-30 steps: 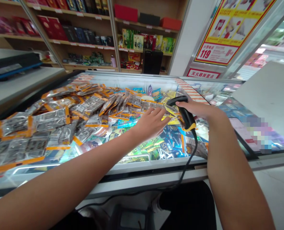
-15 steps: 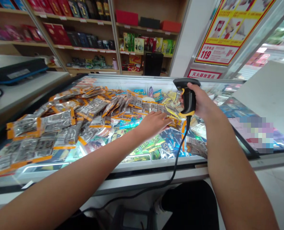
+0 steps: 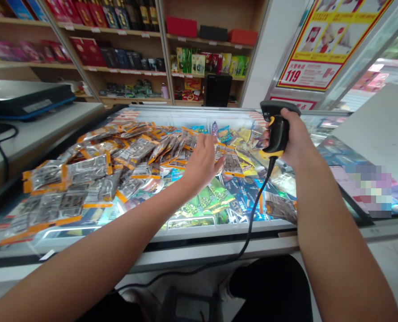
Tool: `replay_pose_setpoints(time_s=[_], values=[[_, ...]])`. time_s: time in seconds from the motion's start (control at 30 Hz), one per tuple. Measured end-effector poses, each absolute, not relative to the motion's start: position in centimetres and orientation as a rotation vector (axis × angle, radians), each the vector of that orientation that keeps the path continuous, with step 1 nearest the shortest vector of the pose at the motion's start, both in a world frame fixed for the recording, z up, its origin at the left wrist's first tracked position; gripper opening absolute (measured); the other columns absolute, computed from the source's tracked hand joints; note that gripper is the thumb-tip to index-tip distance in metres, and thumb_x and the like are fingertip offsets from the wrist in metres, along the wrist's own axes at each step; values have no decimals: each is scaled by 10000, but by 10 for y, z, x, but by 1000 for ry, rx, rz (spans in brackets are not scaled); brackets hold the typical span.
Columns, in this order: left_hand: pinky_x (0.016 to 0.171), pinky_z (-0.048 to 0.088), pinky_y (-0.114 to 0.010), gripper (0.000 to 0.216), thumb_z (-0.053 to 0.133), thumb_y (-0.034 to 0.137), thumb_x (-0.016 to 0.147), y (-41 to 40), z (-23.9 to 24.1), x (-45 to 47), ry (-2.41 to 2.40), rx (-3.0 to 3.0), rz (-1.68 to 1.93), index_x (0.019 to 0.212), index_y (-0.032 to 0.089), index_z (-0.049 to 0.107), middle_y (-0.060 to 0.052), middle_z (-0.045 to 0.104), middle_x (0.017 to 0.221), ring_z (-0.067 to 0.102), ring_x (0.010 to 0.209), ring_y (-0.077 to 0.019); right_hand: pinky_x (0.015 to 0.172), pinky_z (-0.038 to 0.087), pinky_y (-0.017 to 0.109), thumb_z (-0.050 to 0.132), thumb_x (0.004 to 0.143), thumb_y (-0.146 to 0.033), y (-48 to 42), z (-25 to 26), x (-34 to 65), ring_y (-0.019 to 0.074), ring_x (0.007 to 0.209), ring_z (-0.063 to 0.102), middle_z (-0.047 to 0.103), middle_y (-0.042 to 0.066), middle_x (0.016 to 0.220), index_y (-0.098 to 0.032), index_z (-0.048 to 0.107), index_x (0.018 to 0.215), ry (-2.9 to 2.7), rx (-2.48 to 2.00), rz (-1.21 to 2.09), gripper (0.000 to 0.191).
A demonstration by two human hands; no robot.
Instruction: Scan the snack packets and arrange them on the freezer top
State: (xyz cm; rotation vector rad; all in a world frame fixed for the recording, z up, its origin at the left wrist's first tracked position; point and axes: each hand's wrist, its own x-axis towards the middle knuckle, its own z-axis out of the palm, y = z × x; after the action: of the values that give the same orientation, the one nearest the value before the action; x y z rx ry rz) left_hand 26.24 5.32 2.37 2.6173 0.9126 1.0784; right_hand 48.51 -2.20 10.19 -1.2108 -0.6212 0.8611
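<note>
My right hand grips a black and yellow barcode scanner by its handle, held above the glass top of a chest freezer. From the scanner's base a black cord hangs down toward the floor. My left hand is stretched out over the glass, fingers extended and thumb apart. Just right of its thumb lies a clear packet with orange edges. Many similar packets are heaped to the left, and one more packet lies near the front edge at right.
Colourful wrapped goods show through the glass. A dark flat device sits on the counter at left. Shelves with boxes stand behind. At right are a red and yellow poster and a pale panel.
My left hand has moved left and away from me, leaving the orange-edged packet beside it in plain view. The whole view has shifted slightly, and the scanner sits a little farther right.
</note>
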Motion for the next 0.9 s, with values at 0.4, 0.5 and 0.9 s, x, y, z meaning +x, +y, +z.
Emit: replay_pose_setpoints(time_s=[0.4,0.5,0.9], values=[[1169,343,-545,778,333,693,987,26,18,264,708,3189,301,1524,142,452,-171,293,1668,339,1504,-354,395,479,246,588,935,-537,-32,98,477,148,489,570,653,94,658,-167,663,767,-1016,-1855,969,414],[1200,302,-560,819,294,737,970,33,18,263,780,3122,217,1574,193,388,-132,203,1700,271,1544,-345,446,531,272,642,900,-570,-33,93,482,181,555,633,690,104,720,-167,683,836,-1135,-1909,1017,410],[1220,253,-590,803,330,762,947,36,13,263,762,3067,295,1551,244,434,-120,205,1701,253,1554,-339,430,517,278,666,837,-662,-41,94,490,183,515,613,677,101,651,-169,696,791,-1281,-1932,1096,496]])
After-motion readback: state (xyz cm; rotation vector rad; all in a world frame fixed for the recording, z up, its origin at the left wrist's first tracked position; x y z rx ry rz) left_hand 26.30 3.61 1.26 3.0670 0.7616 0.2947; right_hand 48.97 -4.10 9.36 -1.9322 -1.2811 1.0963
